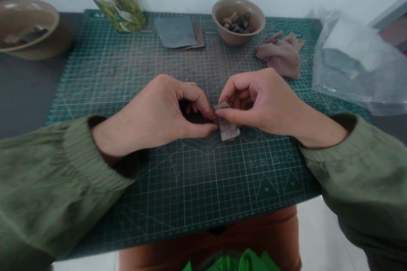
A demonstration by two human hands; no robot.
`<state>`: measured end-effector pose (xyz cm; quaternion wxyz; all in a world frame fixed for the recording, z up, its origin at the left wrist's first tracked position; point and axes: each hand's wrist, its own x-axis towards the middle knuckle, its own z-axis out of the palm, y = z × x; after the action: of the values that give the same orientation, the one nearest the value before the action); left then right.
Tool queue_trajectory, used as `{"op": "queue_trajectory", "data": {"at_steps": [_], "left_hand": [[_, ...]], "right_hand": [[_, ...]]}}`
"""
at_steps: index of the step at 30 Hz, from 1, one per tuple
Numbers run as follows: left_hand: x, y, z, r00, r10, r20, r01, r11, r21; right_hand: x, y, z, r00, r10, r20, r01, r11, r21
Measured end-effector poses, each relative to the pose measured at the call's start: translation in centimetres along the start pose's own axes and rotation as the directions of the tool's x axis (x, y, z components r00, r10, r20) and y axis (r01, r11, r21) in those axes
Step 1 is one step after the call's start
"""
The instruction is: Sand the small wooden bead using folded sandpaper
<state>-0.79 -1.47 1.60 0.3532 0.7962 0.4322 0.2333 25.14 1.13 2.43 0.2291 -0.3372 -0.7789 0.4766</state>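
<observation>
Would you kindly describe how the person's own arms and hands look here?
Both arms wear loose, wrinkled olive-green sleeves with gathered cuffs near the wrists. The left hand and right hand are bare, without gloves.

Mat (197, 186) white-gridded green; strip (229, 130) mottled grey-brown; cloth (282, 57) mauve-brown; sleeves (81, 169) olive; sheet (174, 32) blue-grey.
</observation>
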Motion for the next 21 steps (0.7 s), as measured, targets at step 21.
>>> {"op": "queue_trajectory", "data": {"at_steps": [21], "left_hand": [[0.03, 0.00, -0.14, 1.000, -0.007, 0.008, 0.007, 1.000, 0.005]], "right_hand": [[-0.16, 0.00, -0.23, 0.999, -0.008, 0.035, 0.008, 1.000, -0.002]]}}
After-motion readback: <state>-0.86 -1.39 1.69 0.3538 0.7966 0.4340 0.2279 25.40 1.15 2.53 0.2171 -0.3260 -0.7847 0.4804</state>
